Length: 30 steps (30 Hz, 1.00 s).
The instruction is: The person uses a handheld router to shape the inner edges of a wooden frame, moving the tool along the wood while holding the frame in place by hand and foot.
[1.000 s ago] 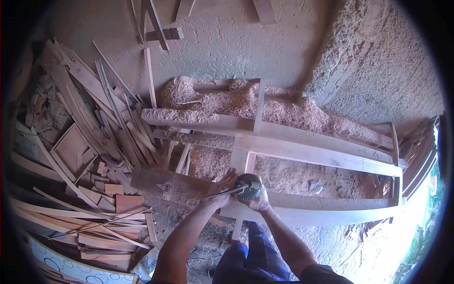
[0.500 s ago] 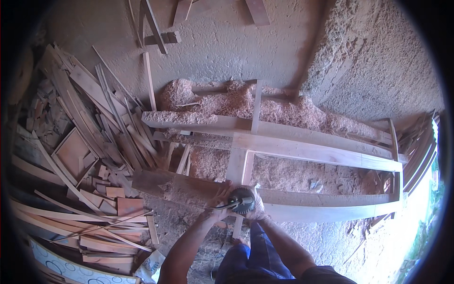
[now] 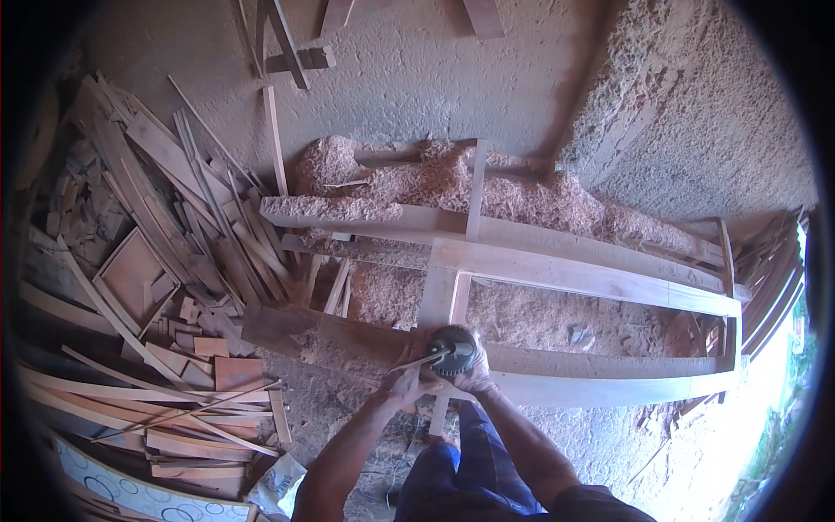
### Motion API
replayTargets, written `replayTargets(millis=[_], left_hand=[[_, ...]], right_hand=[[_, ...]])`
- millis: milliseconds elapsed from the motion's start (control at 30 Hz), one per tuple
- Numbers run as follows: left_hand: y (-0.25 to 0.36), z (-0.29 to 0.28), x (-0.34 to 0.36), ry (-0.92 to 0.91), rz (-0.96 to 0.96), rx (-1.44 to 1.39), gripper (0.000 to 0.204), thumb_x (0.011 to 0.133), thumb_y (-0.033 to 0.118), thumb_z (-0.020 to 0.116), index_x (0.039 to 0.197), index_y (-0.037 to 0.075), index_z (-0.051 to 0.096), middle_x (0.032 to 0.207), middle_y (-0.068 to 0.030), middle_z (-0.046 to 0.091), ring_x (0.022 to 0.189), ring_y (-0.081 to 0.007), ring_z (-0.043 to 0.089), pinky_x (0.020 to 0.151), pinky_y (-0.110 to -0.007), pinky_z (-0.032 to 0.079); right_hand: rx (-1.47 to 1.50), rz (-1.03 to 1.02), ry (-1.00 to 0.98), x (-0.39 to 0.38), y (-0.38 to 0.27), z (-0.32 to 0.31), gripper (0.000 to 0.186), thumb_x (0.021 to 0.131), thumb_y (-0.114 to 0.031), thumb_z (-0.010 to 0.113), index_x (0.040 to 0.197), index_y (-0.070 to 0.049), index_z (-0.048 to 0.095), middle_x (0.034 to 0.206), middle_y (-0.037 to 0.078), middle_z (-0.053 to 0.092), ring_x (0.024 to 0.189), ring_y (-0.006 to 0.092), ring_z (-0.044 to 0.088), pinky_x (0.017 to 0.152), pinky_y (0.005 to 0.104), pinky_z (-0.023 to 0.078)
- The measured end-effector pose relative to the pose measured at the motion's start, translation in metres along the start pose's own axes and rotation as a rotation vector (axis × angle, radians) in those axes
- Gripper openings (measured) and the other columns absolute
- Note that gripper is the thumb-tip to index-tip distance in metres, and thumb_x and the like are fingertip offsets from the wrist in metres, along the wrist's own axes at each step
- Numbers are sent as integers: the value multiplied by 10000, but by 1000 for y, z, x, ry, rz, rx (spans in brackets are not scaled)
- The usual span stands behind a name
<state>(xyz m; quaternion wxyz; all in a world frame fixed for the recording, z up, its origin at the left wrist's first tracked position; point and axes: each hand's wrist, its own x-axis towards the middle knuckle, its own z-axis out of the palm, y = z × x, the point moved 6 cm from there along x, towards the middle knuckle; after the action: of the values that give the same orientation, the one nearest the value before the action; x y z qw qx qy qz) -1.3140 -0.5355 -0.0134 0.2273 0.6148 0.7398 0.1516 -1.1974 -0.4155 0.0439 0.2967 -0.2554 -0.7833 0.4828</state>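
A power router (image 3: 453, 351) with a round dark top sits over the near end of a wooden frame (image 3: 565, 277), where a crosspiece meets the near rail. My left hand (image 3: 407, 383) is closed around its left side, and a thin cord runs from the router's top over that hand. On the right side my right hand (image 3: 477, 378) grips it too. The router's base and the wood right under it are hidden by the tool and my hands.
Shavings (image 3: 531, 204) heap along the wall behind the frame. Offcuts and long strips (image 3: 165, 217) pile up on the left, with curved pieces (image 3: 156, 400) nearer me. A dusty board (image 3: 322, 339) adjoins the frame on the left. Stacked strips (image 3: 774, 296) stand at the right.
The router has shifted slightly away from me and to the right, with both hands still on it. The wooden frame stays in place.
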Motion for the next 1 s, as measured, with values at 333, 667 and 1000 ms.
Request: replayTargets(millis=[333, 667, 1000], left_hand=[[16, -27, 0, -107, -131, -325, 1259, 732, 424, 873, 1568, -67, 70, 1582, -364, 184, 1488, -488, 211, 1224, -467, 263], [25, -36, 3, 33, -26, -102, 1293, 709, 390, 883, 1563, -77, 31, 1597, -329, 194, 1481, -441, 269, 1206, -422, 329], [18, -26, 5, 49, -12, -134, 1261, 700, 370, 893, 1559, -83, 89, 1590, -337, 212, 1493, -459, 226, 1243, -445, 239]], right_hand=[[178, 123, -11, 23, 29, -3, 847, 647, -255, 892, 1372, -67, 497, 1320, 95, 601, 1239, 234, 577, 1075, 375, 456], [638, 290, -64, 56, 40, -2, 892, 674, -186, 879, 1424, -74, 409, 1386, 78, 538, 1253, 206, 542, 1098, 346, 432], [837, 246, 13, 92, 76, -1, 879, 704, -165, 863, 1436, -55, 387, 1415, 78, 513, 1267, 207, 534, 1124, 330, 411]])
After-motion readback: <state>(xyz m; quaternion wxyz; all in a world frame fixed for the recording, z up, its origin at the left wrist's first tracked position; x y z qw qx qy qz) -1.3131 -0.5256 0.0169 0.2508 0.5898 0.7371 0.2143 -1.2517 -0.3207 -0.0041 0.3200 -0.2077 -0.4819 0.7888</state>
